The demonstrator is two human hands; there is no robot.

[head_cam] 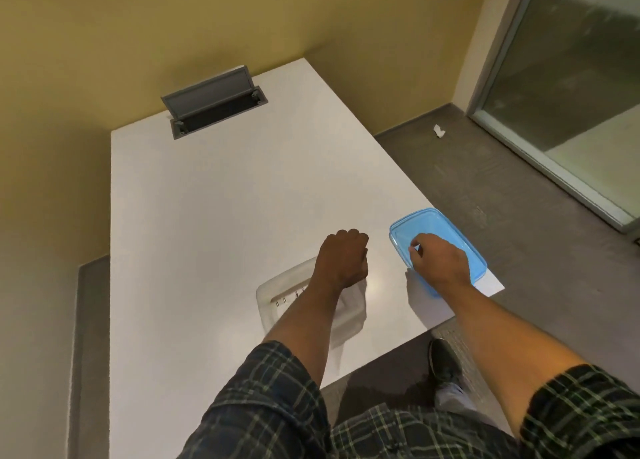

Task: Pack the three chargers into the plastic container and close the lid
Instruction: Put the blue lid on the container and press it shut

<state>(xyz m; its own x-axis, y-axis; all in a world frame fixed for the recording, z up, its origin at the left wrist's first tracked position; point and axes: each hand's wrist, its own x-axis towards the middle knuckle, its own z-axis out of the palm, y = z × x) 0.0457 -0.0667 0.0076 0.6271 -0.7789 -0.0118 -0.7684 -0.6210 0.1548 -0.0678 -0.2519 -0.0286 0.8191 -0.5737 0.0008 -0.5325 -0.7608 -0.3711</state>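
The clear container, chargers seen inside, is steadied on the tabletop by the clenched left hand, while the blue lid just right of the container is pinched by the right hand fingers, presumably for closing.

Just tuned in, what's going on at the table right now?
A person in a plaid shirt stands at a white table. The right hand rests on the blue lid, which lies near the table's right edge, fingers curled at it as if to pick it up. The left hand is fisted, reaching over the clear plastic container. At least one white charger shows inside; the arm hides the rest. The container is not yet closed.
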